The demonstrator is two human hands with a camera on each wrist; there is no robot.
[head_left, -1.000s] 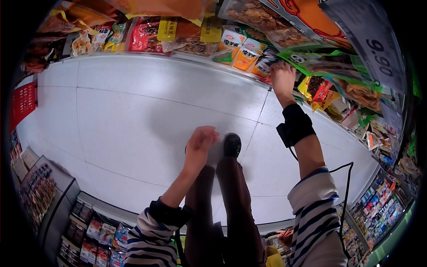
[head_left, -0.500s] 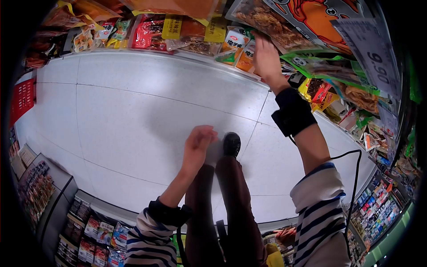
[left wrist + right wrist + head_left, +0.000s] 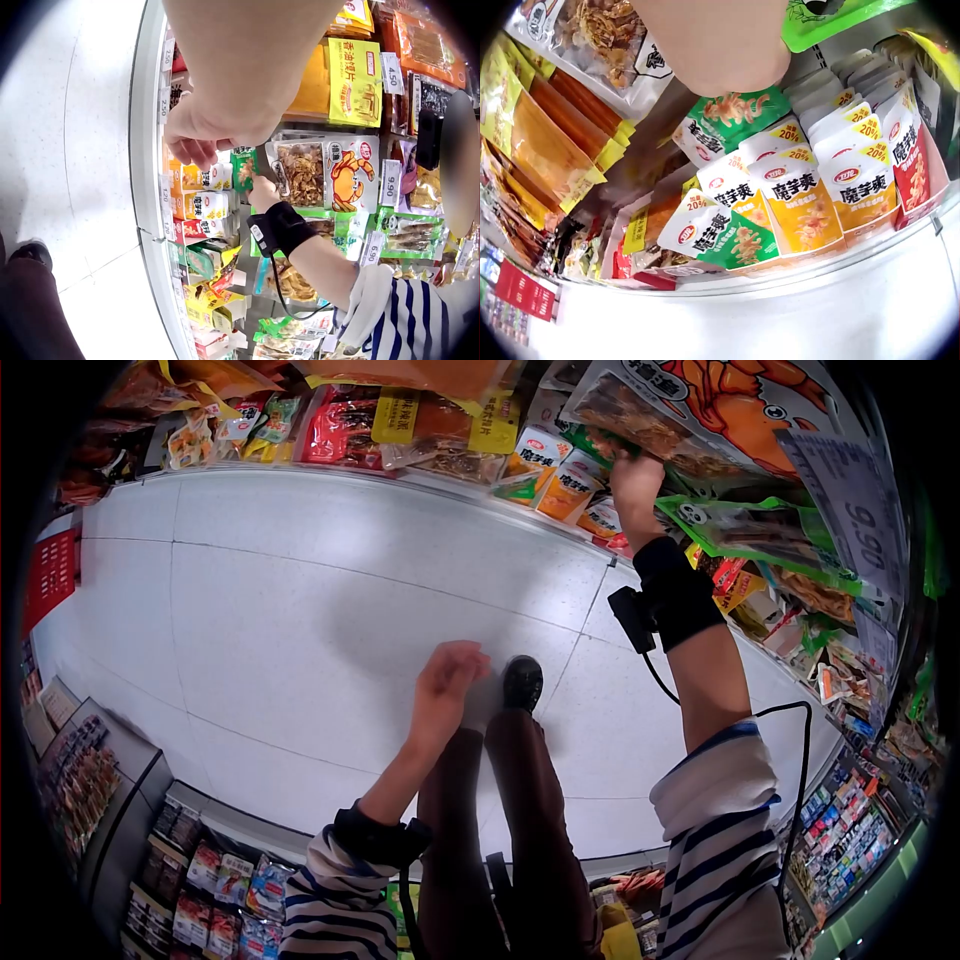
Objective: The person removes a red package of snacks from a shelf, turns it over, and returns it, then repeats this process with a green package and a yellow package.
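Observation:
At the snack shelf, my right hand (image 3: 637,485) pinches a green konjac snack packet (image 3: 739,116) at its edge. This packet is tilted behind the front row in the right wrist view, and the palm covers part of it. In the left wrist view, the right fingers (image 3: 262,191) meet the green packet (image 3: 244,169) beside a crab-printed bag (image 3: 349,172). White-and-orange konjac packets (image 3: 799,195) stand upright just in front, with a white-and-green one (image 3: 742,244) at the row's end. My left hand (image 3: 450,680) hangs over the floor with loosely bent fingers and holds nothing.
Large hanging bags (image 3: 720,410) and a price tag reading 9.90 (image 3: 835,500) overhang the right arm. The shelf's front edge (image 3: 150,187) runs beside the packets. A red basket (image 3: 50,585) is at far left. A black cable (image 3: 800,780) trails from the right wrist.
My right hand first moved left over the konjac packets, then drew back to the right with the green packet at its fingers. The left hand has stayed still.

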